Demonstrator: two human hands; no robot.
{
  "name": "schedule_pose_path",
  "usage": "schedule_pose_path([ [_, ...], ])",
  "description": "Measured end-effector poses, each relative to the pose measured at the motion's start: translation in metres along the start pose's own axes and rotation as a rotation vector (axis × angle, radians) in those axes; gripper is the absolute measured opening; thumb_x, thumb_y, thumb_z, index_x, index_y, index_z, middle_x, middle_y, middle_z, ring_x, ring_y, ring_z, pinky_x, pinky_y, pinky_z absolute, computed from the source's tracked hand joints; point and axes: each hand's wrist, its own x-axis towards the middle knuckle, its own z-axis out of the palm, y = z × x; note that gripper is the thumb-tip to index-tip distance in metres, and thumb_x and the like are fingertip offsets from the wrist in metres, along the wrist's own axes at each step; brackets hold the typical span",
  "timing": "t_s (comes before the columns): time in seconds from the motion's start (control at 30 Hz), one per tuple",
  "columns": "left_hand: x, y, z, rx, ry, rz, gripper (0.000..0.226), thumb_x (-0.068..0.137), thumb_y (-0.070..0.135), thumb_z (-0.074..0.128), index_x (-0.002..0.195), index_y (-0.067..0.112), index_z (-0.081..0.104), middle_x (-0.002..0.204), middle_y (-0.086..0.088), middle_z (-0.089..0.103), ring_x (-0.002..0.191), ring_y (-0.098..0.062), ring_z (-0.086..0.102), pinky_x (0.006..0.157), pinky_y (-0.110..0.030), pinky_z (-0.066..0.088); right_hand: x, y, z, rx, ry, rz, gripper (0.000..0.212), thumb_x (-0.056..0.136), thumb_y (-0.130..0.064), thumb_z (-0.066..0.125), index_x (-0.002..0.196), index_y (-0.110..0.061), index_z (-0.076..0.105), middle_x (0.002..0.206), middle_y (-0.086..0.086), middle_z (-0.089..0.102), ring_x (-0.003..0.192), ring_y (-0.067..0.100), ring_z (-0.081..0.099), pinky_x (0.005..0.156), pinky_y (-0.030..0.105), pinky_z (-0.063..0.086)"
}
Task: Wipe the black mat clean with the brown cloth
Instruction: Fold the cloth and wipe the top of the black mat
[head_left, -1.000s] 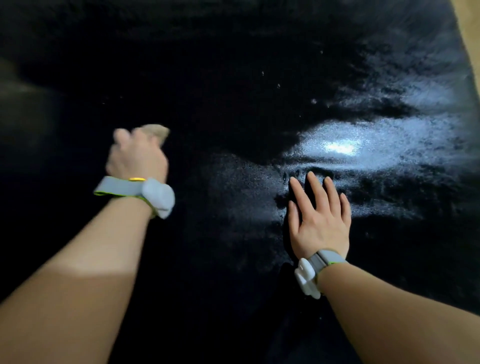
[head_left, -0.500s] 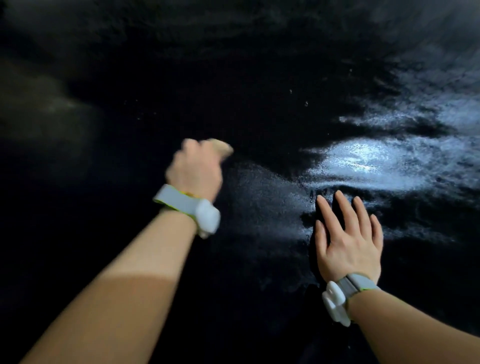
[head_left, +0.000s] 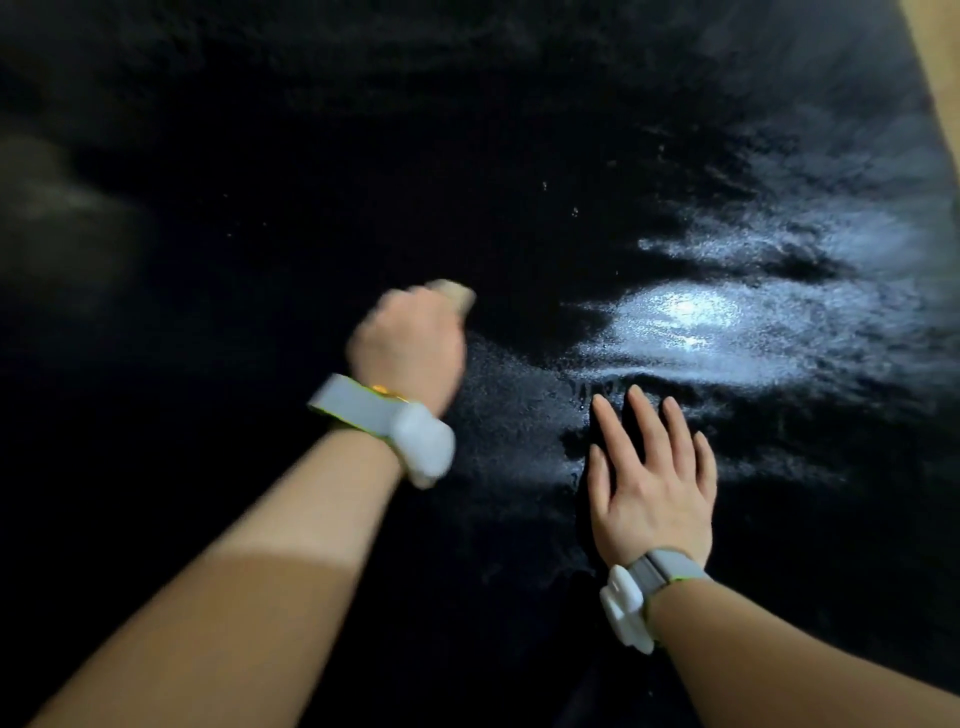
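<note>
The left hand (head_left: 408, 345) was fisted round the brown cloth (head_left: 453, 292) on the black mat (head_left: 260, 260), only a blurred tip showing past the knuckles. The right hand (head_left: 652, 480) lay flat on the mat just right of it, fingers straight, below a bright glare patch (head_left: 685, 312). Each wrist wore a grey band.

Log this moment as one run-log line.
left hand: grips brown cloth on black mat | right hand: flat on mat | phase: wiping
</note>
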Motion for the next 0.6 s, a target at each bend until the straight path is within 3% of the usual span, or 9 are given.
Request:
schedule_pose_path([
  [0.1, -0.049, 0.072, 0.008, -0.259, -0.118, 0.411, 0.023, 0.082, 0.028, 0.048, 0.09, 0.027, 0.07, 0.069, 0.001, 0.057, 0.059, -0.021, 0.058, 0.042, -0.027, 0.044, -0.001, 0.002, 0.003, 0.008, 0.029, -0.014, 0.047, 0.093, -0.044, 0.033, 0.137, -0.037, 0.047, 0.148, -0.003, 0.043, 0.14, 0.023, 0.029, 0.114, 0.046, 0.02],
  [0.2, -0.043, 0.075, 0.013, -0.283, -0.012, 0.513, 0.01, 0.077, 0.024, 0.062, 0.082, 0.028, 0.07, 0.068, 0.001, 0.053, 0.055, -0.021, 0.055, 0.037, -0.028, 0.043, -0.001, 0.003, 0.004, -0.001, 0.043, -0.015, 0.047, 0.093, -0.045, 0.034, 0.135, -0.036, 0.05, 0.147, -0.003, 0.044, 0.139, 0.023, 0.031, 0.113, 0.047, 0.022],
  [0.3, -0.001, 0.042, 0.01, -0.129, 0.072, 0.309, 0.014, 0.078, 0.021, 0.064, 0.087, 0.03, 0.069, 0.073, -0.005, 0.054, 0.056, -0.028, 0.057, 0.041, -0.026, 0.036, 0.0, 0.004, 0.003, -0.01, 0.044, -0.017, 0.046, 0.093, -0.044, 0.035, 0.138, -0.04, 0.045, 0.148, -0.004, 0.043, 0.14, 0.023, 0.031, 0.113, 0.047, 0.022],
  [0.4, 0.03, 0.02, -0.001, -0.13, 0.03, -0.066, 0.021, 0.093, 0.026, 0.052, 0.108, 0.017, 0.064, 0.1, -0.017, 0.056, 0.085, -0.039, 0.059, 0.059, -0.037, 0.038, -0.001, 0.003, 0.003, -0.018, 0.033, -0.046, 0.047, 0.094, -0.044, 0.035, 0.14, -0.04, 0.043, 0.149, -0.005, 0.041, 0.141, 0.023, 0.03, 0.114, 0.046, 0.021],
  [0.47, 0.028, 0.037, 0.002, -0.165, -0.008, -0.1, 0.028, 0.096, 0.03, 0.045, 0.115, 0.019, 0.062, 0.106, -0.017, 0.057, 0.093, -0.039, 0.058, 0.066, -0.039, 0.041, 0.0, 0.004, 0.004, -0.018, 0.035, -0.043, 0.046, 0.094, -0.044, 0.037, 0.14, -0.041, 0.043, 0.149, -0.005, 0.041, 0.141, 0.023, 0.031, 0.114, 0.046, 0.022],
  [0.53, 0.007, 0.066, 0.003, -0.215, 0.042, 0.107, 0.026, 0.093, 0.031, 0.045, 0.105, 0.027, 0.068, 0.088, -0.013, 0.062, 0.076, -0.036, 0.063, 0.057, -0.035, 0.047, 0.001, 0.004, 0.005, -0.012, 0.038, -0.033, 0.046, 0.093, -0.044, 0.039, 0.139, -0.041, 0.044, 0.148, -0.005, 0.043, 0.14, 0.023, 0.033, 0.113, 0.046, 0.023],
  [0.6, -0.018, 0.087, 0.013, -0.259, 0.109, 0.398, 0.02, 0.084, 0.028, 0.053, 0.087, 0.026, 0.072, 0.067, -0.006, 0.058, 0.054, -0.029, 0.059, 0.041, -0.029, 0.043, 0.0, 0.003, 0.006, -0.008, 0.049, -0.04, 0.047, 0.092, -0.043, 0.039, 0.138, -0.04, 0.044, 0.147, -0.004, 0.044, 0.139, 0.024, 0.034, 0.113, 0.046, 0.024],
])
